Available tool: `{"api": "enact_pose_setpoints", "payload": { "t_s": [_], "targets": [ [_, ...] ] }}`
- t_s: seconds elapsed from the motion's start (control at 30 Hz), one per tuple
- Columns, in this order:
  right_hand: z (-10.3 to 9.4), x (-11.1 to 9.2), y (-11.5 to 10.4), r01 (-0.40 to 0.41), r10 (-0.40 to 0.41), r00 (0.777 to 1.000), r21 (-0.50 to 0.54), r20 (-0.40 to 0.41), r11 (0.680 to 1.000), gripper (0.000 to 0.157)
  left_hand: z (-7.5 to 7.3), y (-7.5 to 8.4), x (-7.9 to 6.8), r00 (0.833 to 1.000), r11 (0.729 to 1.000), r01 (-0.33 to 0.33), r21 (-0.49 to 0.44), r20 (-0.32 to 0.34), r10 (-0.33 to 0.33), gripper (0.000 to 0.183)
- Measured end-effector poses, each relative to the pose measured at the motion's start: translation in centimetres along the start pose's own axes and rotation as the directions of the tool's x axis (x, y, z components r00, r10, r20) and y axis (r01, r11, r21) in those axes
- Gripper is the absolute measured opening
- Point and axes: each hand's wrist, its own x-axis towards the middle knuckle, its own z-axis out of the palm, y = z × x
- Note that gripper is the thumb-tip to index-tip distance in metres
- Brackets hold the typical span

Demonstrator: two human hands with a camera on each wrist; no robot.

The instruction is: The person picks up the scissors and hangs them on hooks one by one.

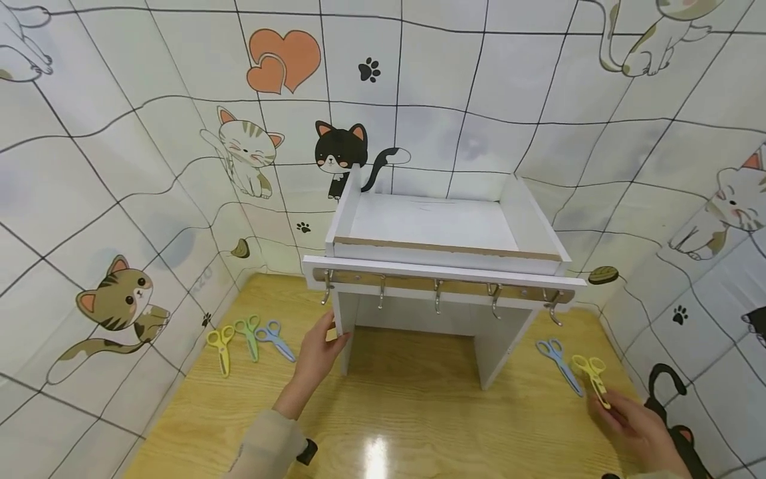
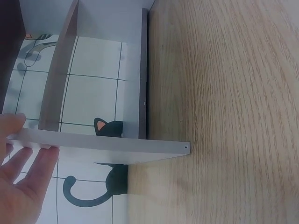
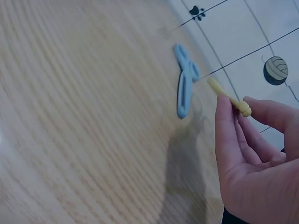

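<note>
In the head view a white shelf rack (image 1: pixel 431 263) with a row of metal hooks (image 1: pixel 438 296) stands on the wooden table. My left hand (image 1: pixel 317 352) grips its left side panel; in the left wrist view the thumb lies on one side of the panel (image 2: pixel 103 143) and the fingers on the other. Between thumb and fingers my right hand (image 1: pixel 637 426) pinches a pair of yellow scissors (image 1: pixel 592 376), held above the table in the right wrist view. Close by on the table lie blue scissors (image 1: pixel 559 366), also seen in the right wrist view.
Left of the rack, yellow scissors (image 1: pixel 221 349), green scissors (image 1: pixel 248 336) and blue scissors (image 1: pixel 275 338) lie on the wooden table (image 1: pixel 413 419). A wall sheet (image 1: pixel 461 60) with a grid and cartoon cats encloses the table at the back and sides.
</note>
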Motion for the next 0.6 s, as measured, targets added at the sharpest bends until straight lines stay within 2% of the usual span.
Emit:
{"api": "enact_pose_setpoints", "payload": {
  "t_s": [0.07, 0.13, 0.2, 0.3, 0.4, 0.53, 0.6],
  "targets": [
    [0.1, -0.5, 0.0, 0.006, -0.009, 0.999, 0.092, 0.031, 0.996, 0.039, 0.1, 0.0, 0.0, 1.0, 1.0, 0.007, 0.009, 0.0, -0.007, 0.058],
    [0.3, -0.9, 0.1, 0.038, -0.053, 0.995, 0.185, 0.081, 0.982, 0.041, 0.2, -0.1, -0.1, 1.0, 1.0, 0.013, 0.016, -0.009, -0.013, 0.057],
    [0.5, -1.1, 0.1, 0.047, -0.087, 0.988, 0.284, 0.131, 0.958, 0.04, 0.3, -0.1, -0.1, 1.0, 0.999, 0.012, 0.03, -0.018, -0.012, 0.056],
    [0.7, -1.5, 0.1, 0.061, -0.155, 0.964, 0.389, 0.215, 0.919, 0.04, 0.3, -0.1, -0.2, 1.0, 0.999, 0.01, 0.041, -0.026, -0.009, 0.055],
    [1.3, -2.1, -0.4, 0.062, -0.174, 0.958, 0.428, 0.228, 0.902, 0.039, 0.3, -0.1, -0.1, 1.0, 0.999, 0.008, 0.051, -0.03, -0.006, 0.055],
    [2.7, -3.3, -1.3, 0.129, -0.225, 0.957, 0.424, 0.185, 0.897, 0.036, 0.3, -0.1, -0.2, 0.999, 0.998, 0.022, 0.06, -0.039, -0.02, 0.055],
    [3.4, -3.8, -1.8, 0.18, -0.286, 0.939, 0.435, 0.193, 0.882, 0.038, 0.4, 0.0, -0.2, 0.999, 0.998, 0.029, 0.063, -0.04, -0.027, 0.055]
  ]
}}
